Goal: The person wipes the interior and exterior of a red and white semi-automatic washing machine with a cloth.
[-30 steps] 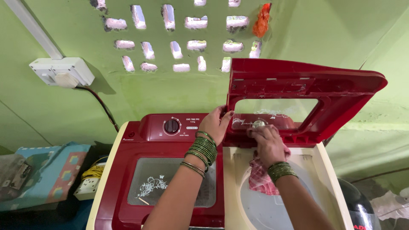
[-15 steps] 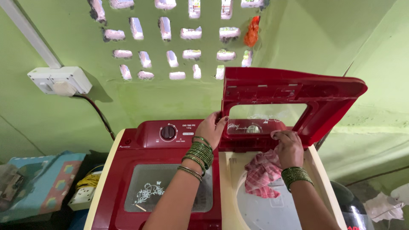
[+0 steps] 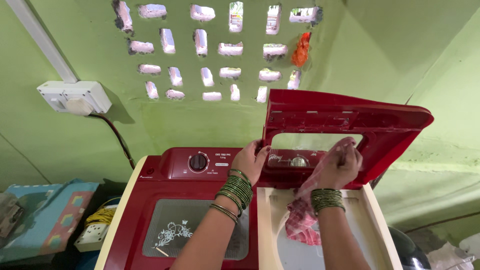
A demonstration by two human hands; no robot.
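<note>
A red and cream twin-tub washing machine (image 3: 170, 200) stands against a green wall. Its right red lid (image 3: 350, 117) is raised upright. My left hand (image 3: 252, 161) grips the left edge of that raised lid, green bangles on the wrist. My right hand (image 3: 342, 167) is closed on a red and white checked cloth (image 3: 302, 222), lifted above the open cream tub (image 3: 362, 220); the cloth hangs down from the fist into the tub opening. A round black dial (image 3: 198, 162) sits on the red control panel, left of my left hand.
A white switch box (image 3: 75, 96) with a dark cable hangs on the wall at left. A patterned blue cloth (image 3: 45, 217) and a white extension board with yellow cord (image 3: 95, 230) lie left of the machine. A black round object (image 3: 407, 250) sits at lower right.
My right hand has risen out of the tub, pulling the checked cloth up with it. My left hand stays on the lid's edge. The view has tilted down slightly.
</note>
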